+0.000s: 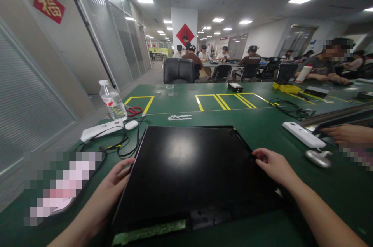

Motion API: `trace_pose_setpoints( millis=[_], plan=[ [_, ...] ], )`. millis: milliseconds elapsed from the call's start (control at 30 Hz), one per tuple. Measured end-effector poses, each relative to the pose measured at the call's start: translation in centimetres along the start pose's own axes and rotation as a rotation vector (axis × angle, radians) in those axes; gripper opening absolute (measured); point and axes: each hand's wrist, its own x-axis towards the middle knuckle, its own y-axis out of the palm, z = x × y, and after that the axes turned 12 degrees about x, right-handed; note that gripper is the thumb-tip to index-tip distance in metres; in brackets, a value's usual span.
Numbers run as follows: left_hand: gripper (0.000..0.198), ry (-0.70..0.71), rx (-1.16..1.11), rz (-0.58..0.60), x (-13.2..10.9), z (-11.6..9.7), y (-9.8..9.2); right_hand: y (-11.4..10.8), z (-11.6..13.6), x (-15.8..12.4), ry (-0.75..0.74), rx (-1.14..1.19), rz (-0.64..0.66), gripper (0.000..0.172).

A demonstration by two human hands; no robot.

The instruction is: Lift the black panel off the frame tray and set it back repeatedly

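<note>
A flat black LCD panel (186,173) lies on the green table in front of me, with a strip of green circuit board (150,232) showing along its near edge. My left hand (118,179) grips the panel's left edge, some fingertips hidden behind it. At the opposite side, my right hand (269,163) pinches a thin black bezel strip (244,144) that runs along the panel's right edge. Near the far right corner the strip stands slightly apart from the screen.
A water bottle (113,101), red-handled scissors (134,111), a white power bank (101,129) and black cables (125,138) lie to the left. On the right are another white device (303,134), a silver mouse-shaped object (318,158) and a co-worker's hand (344,133). A plastic cup (169,90) stands farther back.
</note>
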Motion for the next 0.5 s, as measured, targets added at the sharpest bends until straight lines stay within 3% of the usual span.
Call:
trace_pose_setpoints(
  millis=[500],
  plan=[
    [0.064, 0.048, 0.223, 0.079, 0.17, -0.27, -0.75, 0.09, -0.06, -0.12, -0.023, -0.007, -0.004, 0.025]
  ],
)
